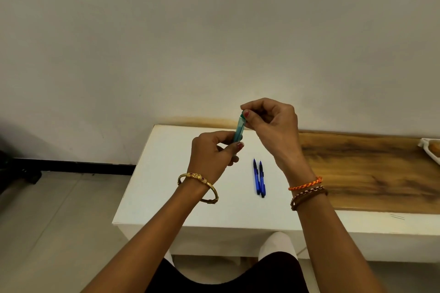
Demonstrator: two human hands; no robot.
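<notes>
A teal translucent pen (239, 129) is held upright above the white table (190, 207). My left hand (212, 159) grips its lower part between thumb and curled fingers. My right hand (271, 121) pinches its top end with thumb and fingertips. Two blue pens (259, 178) lie side by side on the white table below my hands, tips pointing away from me.
A wood-grain panel (371, 171) covers the table's right part, with a white dish (432, 150) at its far right edge. A plain wall stands right behind the table. To the left is tiled floor with a dark object (14, 173). My knees show under the front edge.
</notes>
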